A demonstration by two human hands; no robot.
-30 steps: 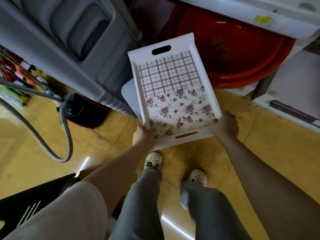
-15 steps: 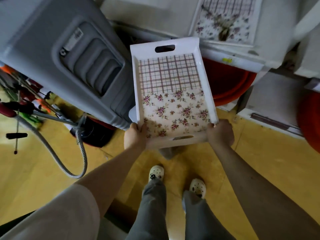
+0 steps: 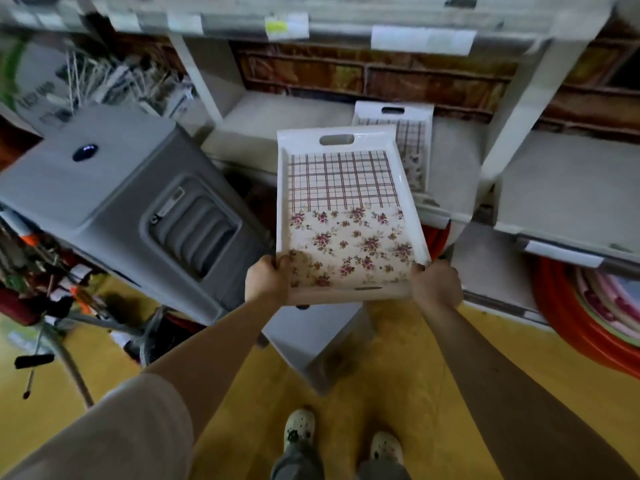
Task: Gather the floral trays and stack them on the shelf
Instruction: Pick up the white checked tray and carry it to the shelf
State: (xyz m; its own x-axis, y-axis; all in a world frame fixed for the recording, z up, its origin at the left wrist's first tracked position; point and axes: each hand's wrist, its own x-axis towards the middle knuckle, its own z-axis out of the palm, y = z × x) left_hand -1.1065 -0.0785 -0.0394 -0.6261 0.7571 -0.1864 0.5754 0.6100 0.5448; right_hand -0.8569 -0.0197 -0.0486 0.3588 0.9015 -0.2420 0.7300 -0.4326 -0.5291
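Access to the shelf (image 3: 277,116) is bounded by the left upright (image 3: 199,77) and the right upright (image 3: 519,109), and from above by the upper board (image 3: 329,15). The right part of this bay is occupied by a second tray (image 3: 412,147); bare surface is left beside it on the left. The approach in front is filled by the floral tray (image 3: 346,209). The left flank is narrowed by a grey cabinet (image 3: 114,202). A white stool (image 3: 318,341) is placed on the floor beneath.

Floor (image 3: 398,393): yellow and glossy; it caught patches of light.
Shelf (image 3: 561,188): pale grey boards rested on white posts, with paper labels on the front edges.
Wall (image 3: 415,84): brown panels showed behind the shelf.
Cabinet (image 3: 104,202): grey plastic, stood at left.
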